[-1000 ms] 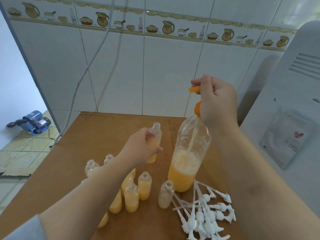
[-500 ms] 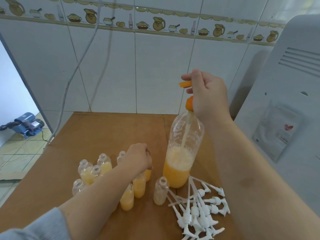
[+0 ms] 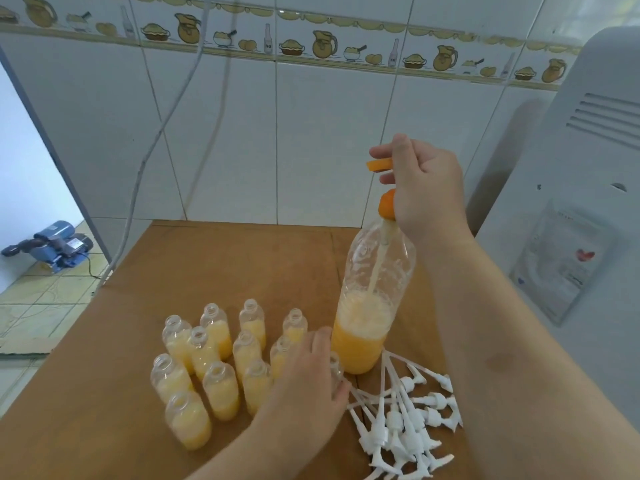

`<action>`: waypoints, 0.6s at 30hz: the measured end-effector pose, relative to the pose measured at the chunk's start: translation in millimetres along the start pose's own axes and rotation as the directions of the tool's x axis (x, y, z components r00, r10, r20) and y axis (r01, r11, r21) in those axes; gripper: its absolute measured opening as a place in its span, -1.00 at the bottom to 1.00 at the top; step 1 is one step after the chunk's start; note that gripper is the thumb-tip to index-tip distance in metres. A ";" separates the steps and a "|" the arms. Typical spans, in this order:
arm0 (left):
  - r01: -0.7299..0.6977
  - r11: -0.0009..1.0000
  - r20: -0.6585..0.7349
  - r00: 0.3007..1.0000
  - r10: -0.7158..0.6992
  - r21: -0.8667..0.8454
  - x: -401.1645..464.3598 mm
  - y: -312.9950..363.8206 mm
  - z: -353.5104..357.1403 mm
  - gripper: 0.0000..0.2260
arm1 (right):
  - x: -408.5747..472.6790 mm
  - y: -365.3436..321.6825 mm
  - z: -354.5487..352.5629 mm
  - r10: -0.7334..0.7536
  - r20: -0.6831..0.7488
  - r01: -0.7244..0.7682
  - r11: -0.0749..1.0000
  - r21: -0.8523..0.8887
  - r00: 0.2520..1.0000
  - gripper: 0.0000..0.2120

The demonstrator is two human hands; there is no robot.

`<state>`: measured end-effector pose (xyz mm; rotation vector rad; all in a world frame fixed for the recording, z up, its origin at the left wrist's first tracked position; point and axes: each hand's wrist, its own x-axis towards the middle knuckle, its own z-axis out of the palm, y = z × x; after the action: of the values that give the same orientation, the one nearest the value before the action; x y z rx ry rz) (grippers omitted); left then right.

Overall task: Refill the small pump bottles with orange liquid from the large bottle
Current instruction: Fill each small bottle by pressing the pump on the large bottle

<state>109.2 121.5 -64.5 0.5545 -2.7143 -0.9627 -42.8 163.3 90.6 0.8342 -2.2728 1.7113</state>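
Large bottle (image 3: 372, 306) upright on the wooden table (image 3: 225, 265), at about 3 o'clock from the cluster of small pump bottles (image 3: 221, 362), roughly a third full of orange liquid with foam on top. Right hand (image 3: 426, 188) up at its orange pump head (image 3: 387, 206), fingers curled round the spout and collar, firmly gripping. Left hand (image 3: 308, 382) low at 6 o'clock of the large bottle, fingers curled round a nearly empty small bottle (image 3: 335, 367), mostly hidden by the palm. Heap of white pump tops (image 3: 405, 424) at 5 o'clock, just beside it. Judged to handle as follows: thin clear plastic, light, easily dented, likely slick if dribbled on; small bottles narrow-based and packed close, so prone to toppling as a row when nudged. Best held round the mid-body, below the shoulder, with gentle pressure only; neck kept free for the spout. Large bottle top-heavy under pumping, steadier if pressed straight down rather than sideways.
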 end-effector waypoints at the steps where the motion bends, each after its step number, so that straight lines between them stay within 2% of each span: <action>1: 0.023 1.000 0.014 1.000 -0.023 -0.014 0.8 -0.5 6.2 -0.40 | -0.5 0.0 0.1 -0.002 0.000 0.002 1.000 0.002 1.000 -0.66; 6: 0.121 0.991 -0.013 0.992 -0.122 -0.064 3.8 -13.1 32.6 -0.56 | -0.8 -0.4 -0.4 0.004 -0.007 -0.004 1.000 0.001 1.000 -0.66; 11: 0.229 0.945 -0.072 0.965 -0.252 -0.233 7.1 -21.9 48.2 -0.75 | -0.7 -1.1 0.5 0.000 -0.005 0.000 1.000 -0.007 1.000 -0.65; 18: 0.315 0.886 -0.022 0.939 -0.342 -0.340 5.4 -32.7 54.7 -0.80 | -0.9 -1.3 1.1 -0.003 0.002 0.003 1.000 -0.031 1.000 -0.65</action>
<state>96.2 126.6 -126.9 0.9793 -2.3506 -1.4116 -41.2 162.4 90.9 0.8332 -2.2917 1.6705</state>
